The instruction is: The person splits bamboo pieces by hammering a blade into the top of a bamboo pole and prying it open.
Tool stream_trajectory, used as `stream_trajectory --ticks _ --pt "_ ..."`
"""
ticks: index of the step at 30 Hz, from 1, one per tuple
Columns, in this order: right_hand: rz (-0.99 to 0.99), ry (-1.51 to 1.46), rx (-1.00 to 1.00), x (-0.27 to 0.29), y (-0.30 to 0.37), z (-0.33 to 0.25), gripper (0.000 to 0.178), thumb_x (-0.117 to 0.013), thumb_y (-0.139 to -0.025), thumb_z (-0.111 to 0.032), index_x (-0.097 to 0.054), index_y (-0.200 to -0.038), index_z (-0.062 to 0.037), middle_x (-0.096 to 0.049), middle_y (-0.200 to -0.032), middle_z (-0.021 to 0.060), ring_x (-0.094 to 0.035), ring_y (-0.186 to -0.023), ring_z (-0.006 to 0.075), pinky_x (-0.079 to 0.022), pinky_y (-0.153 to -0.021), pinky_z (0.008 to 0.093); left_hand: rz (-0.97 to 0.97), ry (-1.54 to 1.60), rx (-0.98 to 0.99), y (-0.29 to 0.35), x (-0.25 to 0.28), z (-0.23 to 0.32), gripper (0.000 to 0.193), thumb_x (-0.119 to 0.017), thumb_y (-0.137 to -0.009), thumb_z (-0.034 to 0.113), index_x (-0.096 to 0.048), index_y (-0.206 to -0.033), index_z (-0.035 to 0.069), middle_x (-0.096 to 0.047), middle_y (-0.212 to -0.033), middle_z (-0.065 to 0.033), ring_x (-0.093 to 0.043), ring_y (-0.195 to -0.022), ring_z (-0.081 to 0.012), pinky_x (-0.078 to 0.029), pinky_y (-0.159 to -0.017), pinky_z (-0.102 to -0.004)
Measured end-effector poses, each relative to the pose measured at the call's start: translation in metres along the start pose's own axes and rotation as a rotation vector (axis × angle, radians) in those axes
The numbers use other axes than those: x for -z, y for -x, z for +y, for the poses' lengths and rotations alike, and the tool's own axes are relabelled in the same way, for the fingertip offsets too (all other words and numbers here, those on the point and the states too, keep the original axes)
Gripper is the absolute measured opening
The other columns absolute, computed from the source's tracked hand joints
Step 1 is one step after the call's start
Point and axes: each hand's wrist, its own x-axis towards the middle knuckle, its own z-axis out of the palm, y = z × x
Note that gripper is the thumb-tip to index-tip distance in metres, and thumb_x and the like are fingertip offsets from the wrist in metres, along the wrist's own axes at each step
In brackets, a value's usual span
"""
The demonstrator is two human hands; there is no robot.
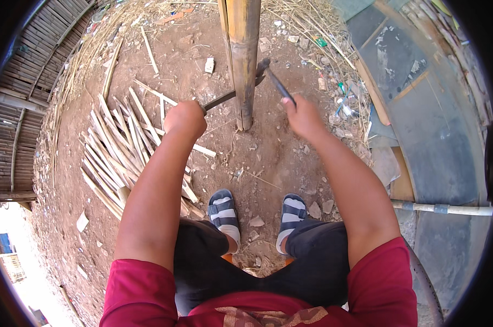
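A thick yellow-brown bamboo pole (244,54) stands upright on the dirt in front of me, with a long split down its left side. My left hand (185,121) is closed round the handle of a large knife, whose dark blade (220,100) reaches right into the pole's split. On the pole's other side, my right hand (305,118) grips a hammer (280,86) by its dark handle. The hammer head is close to the pole's right edge, near where the blade tip seems to come out; whether they touch I cannot tell.
Split bamboo strips (116,144) lie in a heap at the left. Dark sheets (437,125) and a pale pole (448,208) are along the right. A slatted bamboo wall (45,49) rises at the far left. Stones, straw and litter dot the dirt around my sandalled feet (223,212).
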Motion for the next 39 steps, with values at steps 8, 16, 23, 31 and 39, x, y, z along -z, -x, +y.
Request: stream_trajectory --ticks 8,16,23,31,39 --pt "0.211 -0.131 0.0 0.014 -0.007 -0.022 0.041 -0.044 -0.107 -0.039 -0.059 -0.1 -0.0019 -0.064 -0.077 0.017 -0.064 -0.069 0.0351 -0.049 -0.067 0.0486 -0.004 -0.013 -0.021 -0.002 -0.006 -0.008 0.028 -0.059 -0.092 0.018 -0.072 -0.113 0.007 -0.073 -0.112 -0.0189 -0.07 -0.105 -0.0366 -0.057 -0.089 -0.0458" --pt "0.148 -0.247 -0.064 0.029 -0.019 -0.019 0.041 -0.045 -0.106 -0.04 -0.057 -0.099 -0.0018 -0.064 -0.076 0.0183 -0.064 -0.069 0.0363 -0.049 -0.067 0.0496 -0.031 -0.016 -0.019 0.005 -0.002 0.0 0.027 -0.059 -0.09 0.014 -0.074 -0.111 0.005 -0.072 -0.113 -0.0193 -0.071 -0.103 -0.0351 -0.058 -0.087 -0.0445" --pt "0.105 -0.023 -0.015 -0.023 0.0 0.014 0.044 -0.045 -0.106 -0.042 -0.058 -0.098 -0.0008 -0.063 -0.075 0.0191 -0.064 -0.07 0.0379 -0.049 -0.067 0.0495 -0.02 0.016 -0.016 0.004 0.003 0.005 0.027 -0.06 -0.09 0.015 -0.074 -0.111 0.005 -0.073 -0.113 -0.0183 -0.07 -0.107 -0.0342 -0.057 -0.09 -0.043" --pt "0.314 -0.252 -0.029 0.018 -0.014 -0.024 0.042 -0.045 -0.106 -0.04 -0.059 -0.1 -0.0009 -0.065 -0.081 0.022 -0.066 -0.075 0.0396 -0.05 -0.069 0.0499 -0.033 -0.017 -0.017 0.002 0.0 0.003 0.027 -0.059 -0.09 0.013 -0.074 -0.112 0.007 -0.073 -0.113 -0.0177 -0.071 -0.106 -0.0343 -0.057 -0.09 -0.0432" --pt "0.066 -0.104 -0.028 -0.025 -0.005 0.001 0.038 -0.046 -0.106 -0.039 -0.058 -0.102 -0.0022 -0.065 -0.076 0.021 -0.067 -0.075 0.0413 -0.05 -0.068 0.05 -0.066 -0.032 -0.003 0.003 -0.006 0.006 0.027 -0.062 -0.092 0.013 -0.074 -0.116 0.009 -0.072 -0.12 -0.0132 -0.07 -0.11 -0.0308 -0.058 -0.09 -0.0396"
